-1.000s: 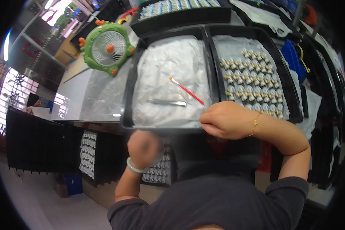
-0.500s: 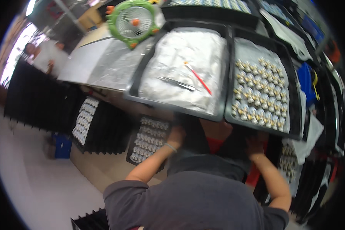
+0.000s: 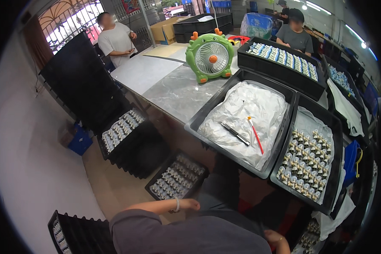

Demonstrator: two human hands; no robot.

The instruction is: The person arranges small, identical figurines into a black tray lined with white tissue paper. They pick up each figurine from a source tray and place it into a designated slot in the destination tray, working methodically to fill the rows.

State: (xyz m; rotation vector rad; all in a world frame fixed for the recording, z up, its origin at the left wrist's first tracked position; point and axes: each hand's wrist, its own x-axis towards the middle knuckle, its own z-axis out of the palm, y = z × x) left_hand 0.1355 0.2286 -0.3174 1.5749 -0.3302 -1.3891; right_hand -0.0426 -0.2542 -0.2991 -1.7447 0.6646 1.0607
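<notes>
Since a second ago both hands have come away from the front edge of the table trays and down beside the person's body, and the view has swung to take in more of the room; the one left hand (image 3: 192,204), below a white bracelet (image 3: 176,205), looks loosely curled, though I cannot tell whether it has hold of anything, and the one right hand (image 3: 273,236) sits low near the lap, its fingers too hidden to tell how far open they are or what they hold. Nearest the left hand is one floor tray (image 3: 197,181) with rows of white pieces (image 3: 173,178), too crowded to count. Two trays stand side by side on the table: the lined tray (image 3: 224,150) bears one red brush (image 3: 255,135) and one pair of tweezers (image 3: 235,133), lying apart, while the right tray (image 3: 299,194) holds many gold-and-white pieces (image 3: 307,163) in rows. Beyond are one green fan (image 3: 213,59) and three other people (image 3: 116,40)
</notes>
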